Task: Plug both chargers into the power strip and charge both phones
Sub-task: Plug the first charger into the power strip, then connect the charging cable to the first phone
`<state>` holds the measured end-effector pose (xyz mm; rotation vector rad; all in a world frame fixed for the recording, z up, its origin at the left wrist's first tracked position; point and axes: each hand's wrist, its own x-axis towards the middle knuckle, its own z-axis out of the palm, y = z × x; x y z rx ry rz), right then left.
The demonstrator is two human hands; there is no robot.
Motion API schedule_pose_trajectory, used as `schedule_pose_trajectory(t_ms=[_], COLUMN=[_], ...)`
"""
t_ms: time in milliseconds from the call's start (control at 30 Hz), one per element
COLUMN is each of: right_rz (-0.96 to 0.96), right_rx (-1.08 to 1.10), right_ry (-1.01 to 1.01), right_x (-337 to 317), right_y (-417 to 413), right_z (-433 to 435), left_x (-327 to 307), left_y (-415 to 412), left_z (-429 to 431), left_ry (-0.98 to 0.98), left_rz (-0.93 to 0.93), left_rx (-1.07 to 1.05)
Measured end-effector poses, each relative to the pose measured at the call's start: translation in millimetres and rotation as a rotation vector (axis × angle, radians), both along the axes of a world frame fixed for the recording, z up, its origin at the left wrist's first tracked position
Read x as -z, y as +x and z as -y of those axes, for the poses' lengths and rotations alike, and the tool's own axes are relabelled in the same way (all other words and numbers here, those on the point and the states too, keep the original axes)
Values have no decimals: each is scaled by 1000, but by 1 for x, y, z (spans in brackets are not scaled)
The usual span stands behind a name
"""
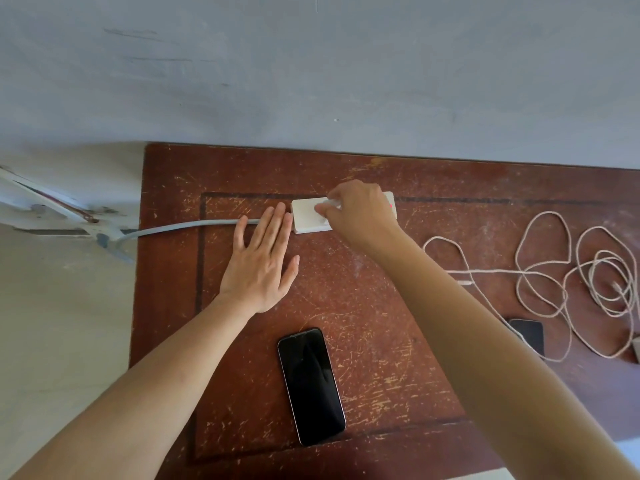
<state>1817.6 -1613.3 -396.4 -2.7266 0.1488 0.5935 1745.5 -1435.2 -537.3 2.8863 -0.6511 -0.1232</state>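
A white power strip (308, 220) lies near the back of a scratched brown table (381, 341). My right hand (360, 213) is over the strip, fingers closed on a white charger plug (330, 202) pressed against its top. My left hand (263, 261) lies flat and open on the table, fingertips touching the strip's left end. A black phone (311, 386) rests screen up near the front. A second dark phone (528, 336) lies at the right, partly hidden by my right forearm. Tangled white charging cables (568, 282) spread across the right side.
The strip's grey cord (180, 228) runs off the table's left edge toward a pale metal frame (52, 206). A grey wall stands right behind the table. A small white charger block (636, 348) shows at the right frame edge. A red light (390, 205) glows on the strip.
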Motion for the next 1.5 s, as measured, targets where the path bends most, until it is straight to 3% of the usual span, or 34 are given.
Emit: schedule_pose_trajectory(t_ms=[333, 500, 667, 833, 1200, 1433, 1500], right_rz=[55, 88, 222, 370, 103, 17, -22], right_rx=[280, 253, 66, 278, 603, 429, 294], right_ry=[211, 170, -156, -116, -205, 2, -41], right_x=[20, 19, -2, -20, 6, 47, 61], right_y=[-10, -13, -44, -107, -277, -287, -289], right_z=[10, 8, 14, 66, 195, 228, 234], left_x=[-1, -9, -38, -74, -101, -83, -77], left_y=[0, 2, -3, -31, -80, -99, -98], left_z=[2, 4, 2, 2, 110, 182, 207], left_ry=[-25, 15, 48, -28, -114, -32, 13], left_rz=[-1, -39, -117, -28, -68, -186, -185], left_rx=[0, 8, 22, 87, 307, 348, 352])
